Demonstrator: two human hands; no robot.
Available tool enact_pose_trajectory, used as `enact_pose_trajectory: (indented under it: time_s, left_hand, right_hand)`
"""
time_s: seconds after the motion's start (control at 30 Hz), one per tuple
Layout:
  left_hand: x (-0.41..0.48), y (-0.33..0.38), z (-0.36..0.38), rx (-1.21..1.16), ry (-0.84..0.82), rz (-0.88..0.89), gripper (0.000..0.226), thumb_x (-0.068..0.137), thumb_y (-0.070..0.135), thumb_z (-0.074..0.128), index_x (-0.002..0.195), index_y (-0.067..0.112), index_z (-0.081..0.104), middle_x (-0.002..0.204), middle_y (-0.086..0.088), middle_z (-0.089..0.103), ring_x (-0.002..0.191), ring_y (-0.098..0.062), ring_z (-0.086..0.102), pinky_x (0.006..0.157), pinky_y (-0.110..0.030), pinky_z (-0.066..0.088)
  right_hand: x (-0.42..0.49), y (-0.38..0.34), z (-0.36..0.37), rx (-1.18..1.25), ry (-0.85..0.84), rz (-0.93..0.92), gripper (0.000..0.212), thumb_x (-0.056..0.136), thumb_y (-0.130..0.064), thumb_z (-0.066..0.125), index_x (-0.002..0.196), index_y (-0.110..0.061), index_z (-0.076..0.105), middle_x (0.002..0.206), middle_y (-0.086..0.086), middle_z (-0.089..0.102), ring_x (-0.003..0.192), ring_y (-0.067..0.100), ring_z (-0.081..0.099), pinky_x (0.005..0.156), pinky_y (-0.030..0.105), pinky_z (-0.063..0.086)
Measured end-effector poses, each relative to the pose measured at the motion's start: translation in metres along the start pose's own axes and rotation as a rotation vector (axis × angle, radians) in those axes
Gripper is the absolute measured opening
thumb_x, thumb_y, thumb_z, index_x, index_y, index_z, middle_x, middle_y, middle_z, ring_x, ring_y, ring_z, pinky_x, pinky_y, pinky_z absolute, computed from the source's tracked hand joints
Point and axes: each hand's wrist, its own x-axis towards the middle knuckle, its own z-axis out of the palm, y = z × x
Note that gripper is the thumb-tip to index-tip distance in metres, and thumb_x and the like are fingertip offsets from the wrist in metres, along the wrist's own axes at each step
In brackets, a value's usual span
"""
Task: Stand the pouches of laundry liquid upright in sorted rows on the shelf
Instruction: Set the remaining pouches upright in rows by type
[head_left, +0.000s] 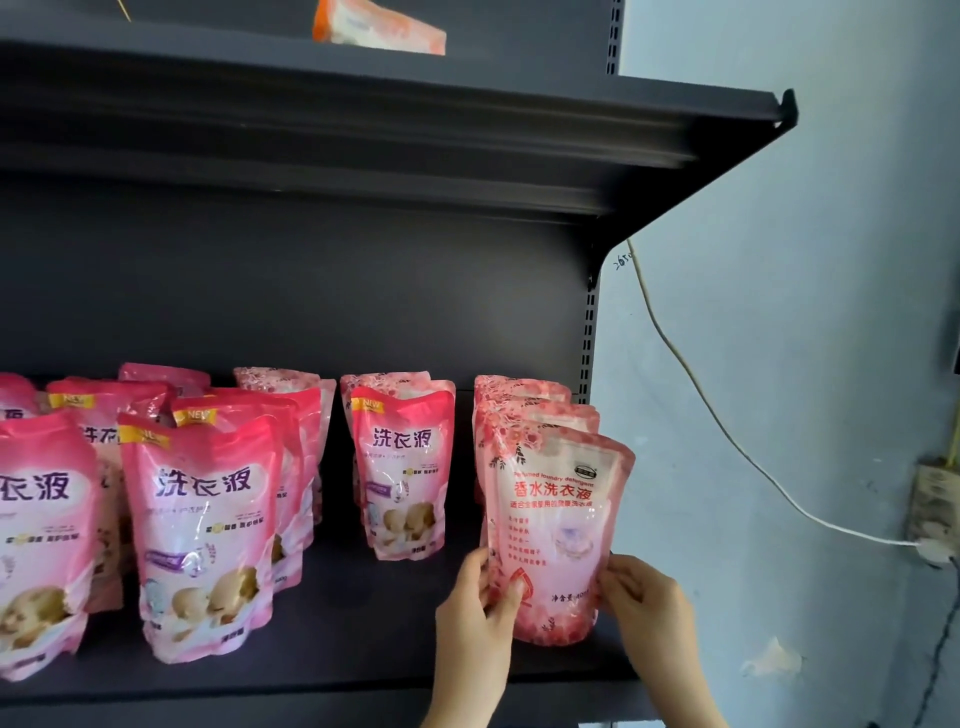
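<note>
Mostly done I'd say: pink pouches (202, 530) stand in rows on the shelf (332, 670). Both hands, left hand (475, 597) and right hand (647, 597), pinch the floral pouch (558, 535), fronting the right row; back rows possibly mixed.

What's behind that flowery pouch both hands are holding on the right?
More flowery pouches stand in a row behind the front pouch, which the left hand and right hand grip. Only their tops show; their lower parts are covered, so the count is unclear.

Dark grey metal shelf unit (363, 291), slotted upright (588, 332) along its right edge; upper shelf (415, 130) overhangs at 12 o'clock. Pale blue wall (805, 312) at 3 o'clock. White cable (737, 448) runs down to a socket (935, 499) at 4 o'clock.
</note>
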Motion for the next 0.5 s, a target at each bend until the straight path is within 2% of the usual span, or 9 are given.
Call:
enact_pose_trajectory:
  time_s: [0.07, 0.13, 0.27, 0.37, 0.43, 0.5]
  left_hand:
    - [0.002, 0.0, 0.0, 0.007, -0.003, 0.017, 0.046, 0.086, 0.025, 0.067, 0.129, 0.022, 0.051, 0.12, 0.002, 0.065, 0.107, -0.004, 0.063, 0.093, -0.016, 0.049]
    - [0.002, 0.003, -0.002, 0.029, -0.029, 0.038, 0.044, 0.088, 0.025, 0.064, 0.13, 0.023, 0.05, 0.118, 0.007, 0.065, 0.106, 0.0, 0.062, 0.092, -0.014, 0.048]
    - [-0.002, 0.011, -0.017, 0.196, -0.112, 0.081, 0.044, 0.093, 0.033, 0.056, 0.134, 0.021, 0.048, 0.117, 0.018, 0.057, 0.107, 0.006, 0.056, 0.088, -0.007, 0.044]
    - [-0.001, 0.023, -0.047, 0.54, -0.164, 0.184, 0.044, 0.095, 0.041, 0.049, 0.137, 0.029, 0.044, 0.125, 0.015, 0.055, 0.113, 0.0, 0.054, 0.094, -0.019, 0.046]
    - [-0.001, 0.038, -0.072, 0.801, -0.219, 0.317, 0.034, 0.095, 0.043, 0.046, 0.128, 0.033, 0.052, 0.122, 0.017, 0.058, 0.109, -0.001, 0.056, 0.09, -0.025, 0.049]
    - [-0.001, 0.055, -0.095, 0.956, -0.272, 0.427, 0.029, 0.095, 0.044, 0.046, 0.118, 0.03, 0.057, 0.114, 0.016, 0.061, 0.102, -0.004, 0.059, 0.084, -0.028, 0.051]
  right_hand:
    - [0.002, -0.003, 0.0, -0.035, -0.014, -0.008, 0.035, 0.085, 0.002, 0.058, 0.073, -0.029, 0.069, 0.065, -0.014, 0.072, 0.067, 0.011, 0.069, 0.061, 0.024, 0.051]
    - [0.003, -0.007, -0.002, -0.064, -0.032, -0.012, 0.035, 0.087, -0.001, 0.057, 0.072, -0.031, 0.067, 0.064, -0.011, 0.071, 0.07, 0.012, 0.068, 0.061, 0.023, 0.049]
    - [0.003, -0.014, -0.015, -0.22, -0.176, 0.011, 0.01, 0.088, -0.019, 0.06, 0.096, -0.025, 0.063, 0.075, -0.012, 0.069, 0.075, 0.007, 0.064, 0.059, 0.017, 0.043]
    - [0.007, -0.021, -0.033, -0.582, -0.219, -0.032, 0.021, 0.089, -0.038, 0.056, 0.109, -0.033, 0.057, 0.093, -0.008, 0.069, 0.086, 0.017, 0.065, 0.068, 0.029, 0.049]
    - [0.007, -0.038, -0.046, -0.776, -0.207, -0.085, 0.022, 0.09, -0.043, 0.05, 0.109, -0.036, 0.059, 0.099, -0.008, 0.069, 0.089, 0.018, 0.065, 0.074, 0.03, 0.052]
    - [0.002, -0.062, -0.057, -0.89, -0.222, -0.142, 0.021, 0.091, -0.046, 0.048, 0.104, -0.037, 0.061, 0.098, -0.011, 0.068, 0.089, 0.017, 0.065, 0.074, 0.027, 0.052]
